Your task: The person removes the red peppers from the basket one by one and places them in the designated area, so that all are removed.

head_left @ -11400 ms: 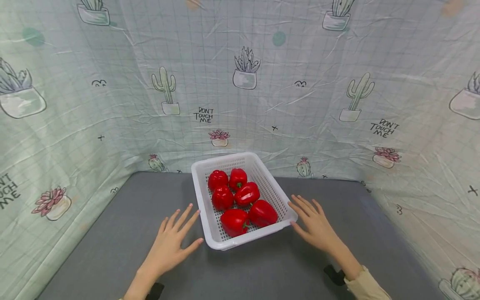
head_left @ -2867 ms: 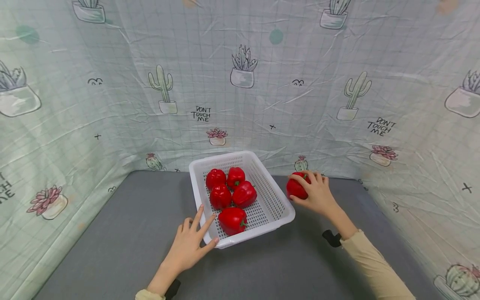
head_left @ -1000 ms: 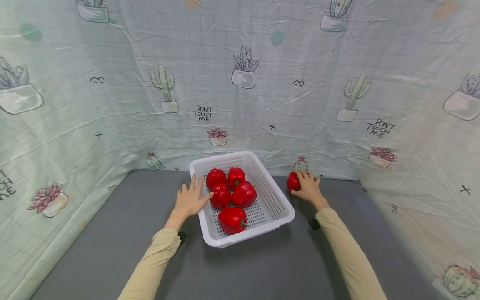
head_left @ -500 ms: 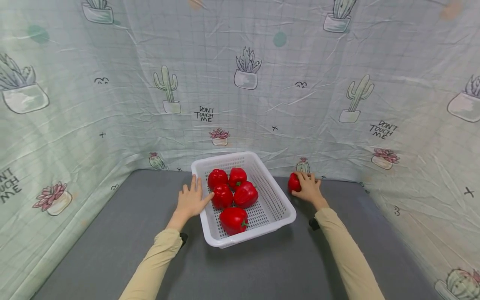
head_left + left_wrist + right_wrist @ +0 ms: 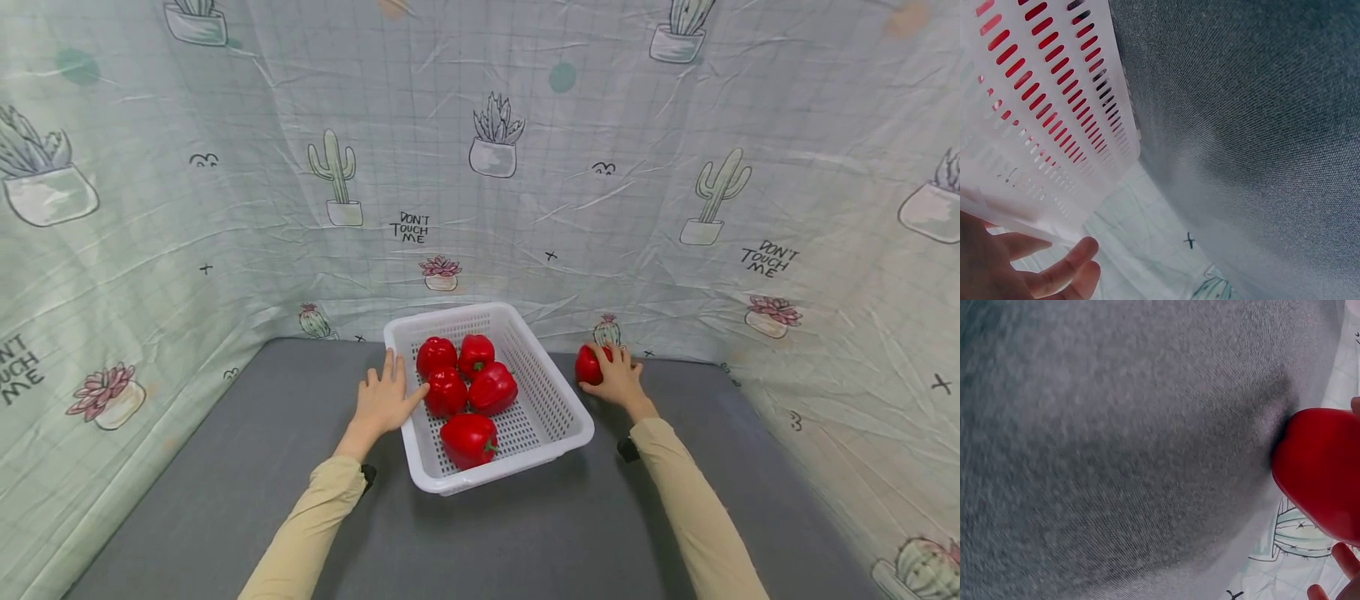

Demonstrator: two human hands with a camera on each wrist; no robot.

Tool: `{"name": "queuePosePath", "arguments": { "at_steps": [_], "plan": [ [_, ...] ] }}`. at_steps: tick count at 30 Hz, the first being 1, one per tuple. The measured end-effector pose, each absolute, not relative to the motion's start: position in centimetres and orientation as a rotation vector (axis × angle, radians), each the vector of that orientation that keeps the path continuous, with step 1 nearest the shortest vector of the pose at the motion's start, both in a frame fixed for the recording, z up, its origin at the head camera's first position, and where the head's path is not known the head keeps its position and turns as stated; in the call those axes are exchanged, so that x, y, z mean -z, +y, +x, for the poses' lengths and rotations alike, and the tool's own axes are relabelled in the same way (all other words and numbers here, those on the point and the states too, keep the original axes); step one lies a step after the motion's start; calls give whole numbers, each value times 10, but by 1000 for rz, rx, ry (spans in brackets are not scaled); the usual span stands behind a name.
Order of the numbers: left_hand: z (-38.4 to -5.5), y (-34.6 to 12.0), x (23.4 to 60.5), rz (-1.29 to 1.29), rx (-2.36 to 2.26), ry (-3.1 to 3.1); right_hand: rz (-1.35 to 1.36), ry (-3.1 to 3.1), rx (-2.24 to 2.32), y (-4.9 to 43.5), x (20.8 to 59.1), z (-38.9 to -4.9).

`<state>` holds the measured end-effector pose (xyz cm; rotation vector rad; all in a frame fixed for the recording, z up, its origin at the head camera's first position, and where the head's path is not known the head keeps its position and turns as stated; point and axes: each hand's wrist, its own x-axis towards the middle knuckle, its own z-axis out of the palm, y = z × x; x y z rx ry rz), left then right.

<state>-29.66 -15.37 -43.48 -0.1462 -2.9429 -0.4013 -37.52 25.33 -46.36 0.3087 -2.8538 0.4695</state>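
While our spread left grip is touching the basket, our right grip is clasping a pepper, apparently settling it far right, probably needing release next.

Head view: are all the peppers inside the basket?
No, one pepper is outside the basket, off to its right, with the right hand curled around it.

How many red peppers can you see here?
6 red peppers. Five lie in the white basket: two at the back, two in the middle, one at the front. The sixth is outside, in the person's right grip.
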Motion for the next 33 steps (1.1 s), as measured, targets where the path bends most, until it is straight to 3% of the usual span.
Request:
{"name": "queuePosePath", "arguments": {
  "at_steps": [33],
  "plan": [
    [-295, -153, 433, -149, 370, -2974, 324, -2835, -505, 258, 463, -368]
  ]
}}
